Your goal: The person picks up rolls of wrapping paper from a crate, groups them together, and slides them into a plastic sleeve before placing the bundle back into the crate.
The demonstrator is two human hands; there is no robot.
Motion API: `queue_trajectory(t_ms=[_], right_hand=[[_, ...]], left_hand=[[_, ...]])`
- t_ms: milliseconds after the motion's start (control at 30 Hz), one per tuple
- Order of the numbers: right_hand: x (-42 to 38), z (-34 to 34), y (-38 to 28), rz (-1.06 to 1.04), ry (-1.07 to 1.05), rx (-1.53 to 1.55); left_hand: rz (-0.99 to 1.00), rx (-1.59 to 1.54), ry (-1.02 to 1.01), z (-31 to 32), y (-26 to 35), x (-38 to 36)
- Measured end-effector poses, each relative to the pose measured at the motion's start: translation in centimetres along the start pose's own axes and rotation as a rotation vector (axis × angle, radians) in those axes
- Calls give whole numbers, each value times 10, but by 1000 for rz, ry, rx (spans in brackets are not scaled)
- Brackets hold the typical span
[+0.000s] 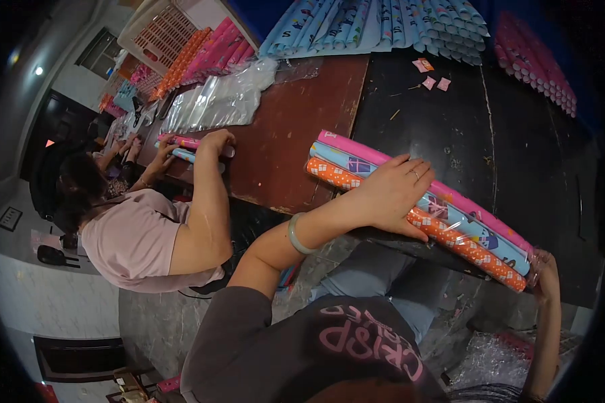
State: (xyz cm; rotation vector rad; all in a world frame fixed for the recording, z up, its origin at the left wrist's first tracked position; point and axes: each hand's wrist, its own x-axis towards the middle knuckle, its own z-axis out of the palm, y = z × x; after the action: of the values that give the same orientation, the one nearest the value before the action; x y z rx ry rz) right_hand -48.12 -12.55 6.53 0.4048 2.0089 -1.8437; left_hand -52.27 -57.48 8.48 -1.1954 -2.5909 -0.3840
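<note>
Rolls (pixel 450 221) are lying along the table (pixel 410 121) edge; left hand (pixel 393 195) is pressing them with fingers spread, right hand (pixel 548 275) is gripping their end.

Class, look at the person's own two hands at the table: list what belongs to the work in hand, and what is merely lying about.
In hand:
- left hand pressing on the bundle of three rolls (pink, blue, orange)
- right hand at the bundle's clear sleeve end

Lying about:
- pink paper scraps
- clear plastic bags
- stacked blue rolls
- co-worker's rolls
</note>
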Motion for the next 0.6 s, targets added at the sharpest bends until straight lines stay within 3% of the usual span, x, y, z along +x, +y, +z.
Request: queue_trajectory(t_ms=[67,133,400,600], right_hand=[[-2,6,-9,32,-16,0],[-7,16,-12,34,99,-50],[-32,7,-18,6,-6,-172],[-31,13,-7,-11,-47,-75]], left_hand=[[13,-16,19,-1,0,1],[-11,-15,-28,-4,1,3],[-15,42,-41,-4,2,3],[-8,59,-24,-4,3,3]])
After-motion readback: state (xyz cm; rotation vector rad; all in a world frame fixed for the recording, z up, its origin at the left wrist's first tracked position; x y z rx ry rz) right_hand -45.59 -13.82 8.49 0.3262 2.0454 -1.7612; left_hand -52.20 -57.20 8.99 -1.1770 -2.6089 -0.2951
